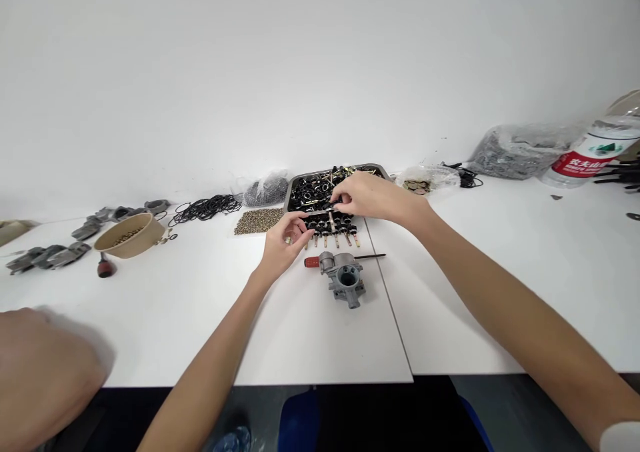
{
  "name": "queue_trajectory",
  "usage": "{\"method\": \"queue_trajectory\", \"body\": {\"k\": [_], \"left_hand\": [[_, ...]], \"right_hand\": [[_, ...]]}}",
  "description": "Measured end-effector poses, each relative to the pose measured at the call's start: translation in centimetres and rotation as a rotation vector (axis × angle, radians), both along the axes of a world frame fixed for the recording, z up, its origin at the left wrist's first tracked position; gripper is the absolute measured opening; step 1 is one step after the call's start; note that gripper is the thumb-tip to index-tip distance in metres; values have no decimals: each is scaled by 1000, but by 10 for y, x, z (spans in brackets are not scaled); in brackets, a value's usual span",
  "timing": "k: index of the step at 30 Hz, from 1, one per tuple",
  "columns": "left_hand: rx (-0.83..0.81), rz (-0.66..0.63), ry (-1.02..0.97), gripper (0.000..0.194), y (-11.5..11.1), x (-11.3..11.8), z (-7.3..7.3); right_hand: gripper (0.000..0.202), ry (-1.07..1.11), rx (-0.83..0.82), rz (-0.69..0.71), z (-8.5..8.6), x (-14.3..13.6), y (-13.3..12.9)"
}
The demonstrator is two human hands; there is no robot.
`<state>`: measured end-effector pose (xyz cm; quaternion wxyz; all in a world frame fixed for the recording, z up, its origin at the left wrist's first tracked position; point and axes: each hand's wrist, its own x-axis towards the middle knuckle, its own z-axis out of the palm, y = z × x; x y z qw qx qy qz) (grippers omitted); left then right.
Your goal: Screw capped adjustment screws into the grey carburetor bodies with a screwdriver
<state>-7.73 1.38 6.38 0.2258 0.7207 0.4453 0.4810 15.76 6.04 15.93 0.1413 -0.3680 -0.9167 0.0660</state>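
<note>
My right hand (pixel 363 195) reaches over the near rim of a dark tray (pixel 289 202). Its fingertips are pinched on a small black-topped part with a metal stem (pixel 332 222). My left hand (pixel 281 244) is at the left end of a row of similar black parts with brass-coloured stems (pixel 337 240). Its fingers are curled, with thumb and index tips apart beside the row. Nearer to me stands a grey metal carburetor body (pixel 346 280). Behind it lies a screwdriver with a red handle (pixel 311 262), its shaft pointing right.
Left of the tray are small brass pieces (pixel 257 221), black rubber rings (pixel 207 207) and a beige bowl (pixel 135 239). Grey castings (pixel 50 257) lie farther left. At right stand a plastic bag of parts (pixel 520 152) and a large bottle (pixel 590 155). Another person's arm (pixel 45 372) rests at lower left.
</note>
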Motion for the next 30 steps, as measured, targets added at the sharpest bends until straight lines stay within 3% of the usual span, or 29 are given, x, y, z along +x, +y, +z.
{"method": "queue_trajectory", "body": {"k": [8, 15, 19, 25, 30], "left_hand": [[28, -23, 3, 35, -1, 3, 1], [43, 15, -27, 26, 0, 0, 0], [16, 36, -49, 28, 3, -3, -2], [16, 103, -138, 29, 5, -5, 0], [27, 116, -191, 29, 5, -4, 0]], "right_hand": [[25, 97, 9, 145, -18, -27, -8], [25, 137, -72, 141, -16, -27, -12], [37, 321, -273, 114, -29, -15, -18], [67, 511, -730, 204, -74, 5, -34], [72, 510, -852, 355, -85, 8, -42]]}}
